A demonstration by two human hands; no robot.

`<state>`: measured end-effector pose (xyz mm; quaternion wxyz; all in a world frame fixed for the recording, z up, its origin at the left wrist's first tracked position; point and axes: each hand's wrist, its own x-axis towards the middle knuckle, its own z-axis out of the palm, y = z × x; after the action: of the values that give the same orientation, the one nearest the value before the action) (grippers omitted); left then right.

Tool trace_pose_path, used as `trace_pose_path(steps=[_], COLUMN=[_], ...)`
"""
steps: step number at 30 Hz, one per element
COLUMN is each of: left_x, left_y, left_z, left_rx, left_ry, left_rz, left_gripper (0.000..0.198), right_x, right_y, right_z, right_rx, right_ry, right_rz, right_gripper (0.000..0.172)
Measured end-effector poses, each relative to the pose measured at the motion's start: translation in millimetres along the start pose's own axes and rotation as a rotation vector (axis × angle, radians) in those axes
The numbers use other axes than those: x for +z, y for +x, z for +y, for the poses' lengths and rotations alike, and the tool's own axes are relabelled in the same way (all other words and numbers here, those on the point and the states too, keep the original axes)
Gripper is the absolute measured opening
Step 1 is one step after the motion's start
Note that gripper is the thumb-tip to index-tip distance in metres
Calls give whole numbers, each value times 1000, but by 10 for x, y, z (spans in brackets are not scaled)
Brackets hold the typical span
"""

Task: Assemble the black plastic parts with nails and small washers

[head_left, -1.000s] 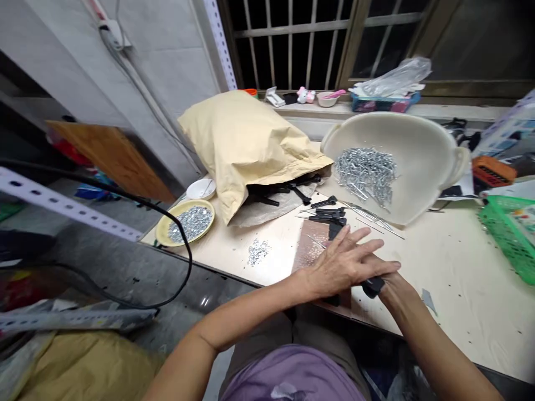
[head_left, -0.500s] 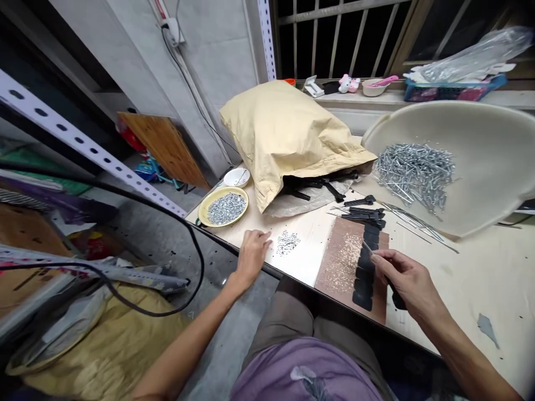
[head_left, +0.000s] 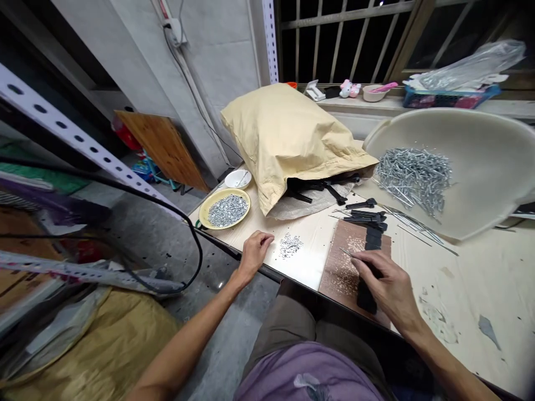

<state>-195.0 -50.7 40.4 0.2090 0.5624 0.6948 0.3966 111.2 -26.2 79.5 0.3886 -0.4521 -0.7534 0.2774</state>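
Pinched between right thumb and fingertips, low over the brown board [head_left: 330, 273]: a thin pin [head_left: 346, 253], tip pointing left across pale specks. Narrow grip there in the right hand [head_left: 382, 281]; impossible to tell, behind the fingers, of anything more in the palm. Partly under the same hand, a row of black tabs [head_left: 373, 239]. By the near edge of the desk [head_left: 460, 278], just left of a small heap of bits [head_left: 291, 246], the left hand [head_left: 256, 253]: grip nearly closed, with no telling whether on a bit.

Best, probably, to pinch the pin lightly but firmly, without bending it. Better to pick at the heap's rim than to scatter it. Worth lifting the right wrist clear of the tabs, so as not to push the row askew. Mind the desk edge, an easy place for losing bits.
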Motion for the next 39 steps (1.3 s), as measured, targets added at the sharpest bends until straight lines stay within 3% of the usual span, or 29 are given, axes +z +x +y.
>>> trace_pose_path(steps=[3,5,8,15,33,39], left_x=[198,341,510,698,844,876], left_y=[-56,-99,-142,-160,-166,-146], left_z=[330,578,872,1106,1198,1162], left_rx=[-261,-296,-303,-301,-347,-347], left_ry=[-544,-785,-952,-1004,-966,-946], left_rz=[-54,-61,-66,-113,-182,-231], left_gripper=[29,31,31,28,27,25], right_x=[147,223,258,158,104,50], right_y=[72,123,173,152,10,13], right_z=[-190,-288,-338,-201,-40,-63], right_rx=[-132,-163,-163,-170,-124,-137], right_ry=[-24,-76,-200,-287,-381,-524], right_rz=[-62,-108,-115,-27,60,59], right_gripper=[25,29,29,27,21,19])
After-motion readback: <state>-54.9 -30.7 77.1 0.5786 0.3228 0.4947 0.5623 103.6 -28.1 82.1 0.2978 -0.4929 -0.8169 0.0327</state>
